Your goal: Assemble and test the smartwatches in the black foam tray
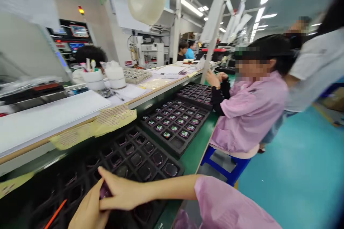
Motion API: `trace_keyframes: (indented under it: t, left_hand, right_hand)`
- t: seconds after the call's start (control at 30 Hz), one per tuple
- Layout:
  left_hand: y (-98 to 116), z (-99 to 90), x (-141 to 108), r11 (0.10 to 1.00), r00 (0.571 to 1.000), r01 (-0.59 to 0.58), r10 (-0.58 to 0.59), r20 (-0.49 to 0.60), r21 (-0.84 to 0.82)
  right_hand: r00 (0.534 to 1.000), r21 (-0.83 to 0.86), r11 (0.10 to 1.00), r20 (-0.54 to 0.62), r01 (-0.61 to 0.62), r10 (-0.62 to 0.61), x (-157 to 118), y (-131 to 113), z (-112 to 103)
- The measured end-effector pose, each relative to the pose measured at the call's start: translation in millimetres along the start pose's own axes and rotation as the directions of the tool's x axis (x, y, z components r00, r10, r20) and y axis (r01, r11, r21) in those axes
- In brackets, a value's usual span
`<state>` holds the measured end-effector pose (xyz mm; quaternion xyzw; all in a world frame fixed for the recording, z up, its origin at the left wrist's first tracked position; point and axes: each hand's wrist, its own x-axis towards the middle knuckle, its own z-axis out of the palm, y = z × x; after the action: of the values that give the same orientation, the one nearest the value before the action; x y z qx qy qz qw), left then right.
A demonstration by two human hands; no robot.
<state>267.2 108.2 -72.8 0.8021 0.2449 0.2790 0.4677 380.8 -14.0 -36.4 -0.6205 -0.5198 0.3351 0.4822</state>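
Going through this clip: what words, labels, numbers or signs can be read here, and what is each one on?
Nothing can be quoted; no text is sharp enough to read.
Yellow sheet on the bench edge: rows of print, too small to read.
Second yellow sheet: rows of print, too small to read.
Yellow sheet at lower left: marks, too blurred to read.
Monitor screens at the far end: too small to read.

an electronics assembly floor in a factory, with a long workbench (161, 87) running from the lower left toward the back and black compartment trays (174, 125) of small parts lined along its front edge. pink smocks (249, 114) on seated workers, a benchtop machine (147, 52) farther back, a control panel with lit screens (72, 34) at upper left, fluorescent ceiling lights (190, 7) overhead, and a teal floor (282, 175) at lower right.
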Motion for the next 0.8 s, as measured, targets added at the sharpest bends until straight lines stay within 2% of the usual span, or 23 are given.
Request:
trace_keyframes:
  t: [0.07, 0.1, 0.17, 0.23, 0.3, 0.43, 0.6, 0.8]
  left_hand:
    - [8, -3.3, -6, 0.982, 0.997, -0.057, 0.064, -0.034, 0.178]
    - [12, -3.8, -8, 0.971, 0.995, -0.079, 0.09, -0.041, 0.224]
    - [16, -4.1, -9, 0.963, 0.989, -0.142, 0.15, -0.018, 0.23]
    - [17, -4.5, -10, 0.953, 0.974, -0.217, 0.225, -0.012, 0.213]
    - [15, -5.0, -12, 0.946, 0.965, -0.255, 0.261, -0.001, 0.202]
    - [12, -4.0, -18, 0.962, 0.968, -0.248, 0.243, 0.055, 0.117]
    - [12, -2.2, -20, 0.972, 0.965, -0.23, 0.221, 0.144, 0.048]
    - [10, -2.0, -20, 0.965, 0.955, -0.246, 0.227, 0.188, 0.085]
  right_hand:
    - [0.998, 0.226, 0.972, 0.034, -0.066, 0.06, 10, 3, -8]
    - [0.991, 0.369, 0.919, 0.059, -0.136, 0.122, 16, 6, -11]
    - [0.965, 0.598, 0.758, 0.179, -0.26, 0.19, 27, 12, -13]
    - [0.937, 0.686, 0.647, 0.317, -0.334, 0.148, 36, 17, -13]
    - [0.908, 0.697, 0.603, 0.401, -0.388, 0.121, 38, 20, -11]
    - [0.873, 0.653, 0.597, 0.45, -0.466, 0.189, 32, 25, -8]
    - [0.894, 0.637, 0.635, 0.385, -0.436, 0.228, 25, 34, -4]
    - [0.898, 0.607, 0.67, 0.368, -0.428, 0.24, 22, 35, -1]
